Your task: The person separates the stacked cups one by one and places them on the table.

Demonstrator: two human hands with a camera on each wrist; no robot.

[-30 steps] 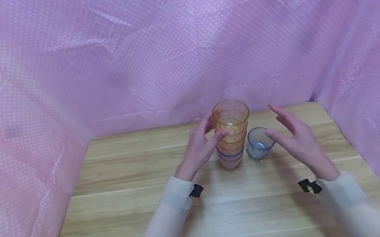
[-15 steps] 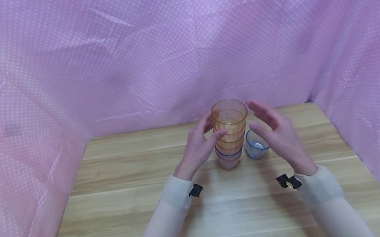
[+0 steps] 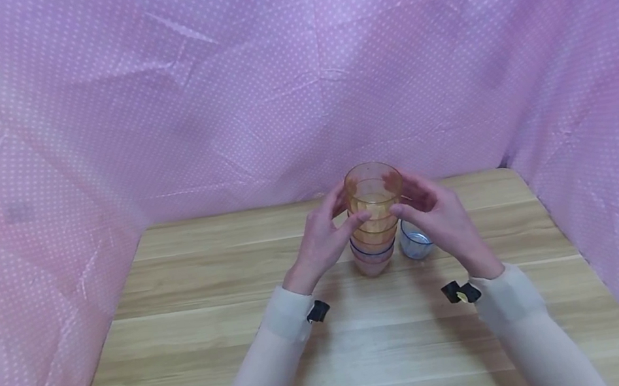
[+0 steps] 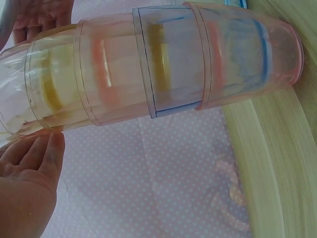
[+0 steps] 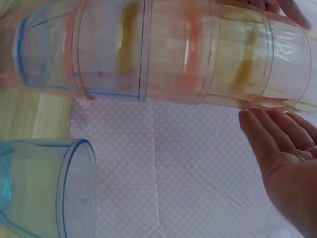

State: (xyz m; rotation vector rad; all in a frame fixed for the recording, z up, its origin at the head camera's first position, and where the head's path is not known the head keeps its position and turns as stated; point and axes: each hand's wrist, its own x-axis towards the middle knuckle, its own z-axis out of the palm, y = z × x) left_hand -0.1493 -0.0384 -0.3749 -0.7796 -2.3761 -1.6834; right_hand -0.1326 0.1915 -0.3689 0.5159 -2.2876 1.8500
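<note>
A tall stack of clear plastic cups (image 3: 376, 241), in orange, pink and blue tints, stands upright near the back of the table in the head view. From its left side my left hand (image 3: 323, 237) holds it near the top, thumb in front and fingers behind. My right hand (image 3: 442, 217) grips the same upper part from the right, also with its thumb in front. Both wrist views show fingertips against the upper cups, with the nested cups (image 4: 173, 62) running down to a pink one at the bottom. Right of the stack, a single blue cup (image 3: 415, 245) stands partly behind my right hand.
The wood-grain table (image 3: 208, 359) reaches back to a pink dotted cloth (image 3: 248, 96), which also hangs along both sides. In the right wrist view the lone blue cup (image 5: 78, 188) is close beside the stack, below my right hand.
My right hand has moved left, from above the single blue cup to the stack's right side, and its fingers have closed on the upper cups. My left hand and the stack stay nearly in place.
</note>
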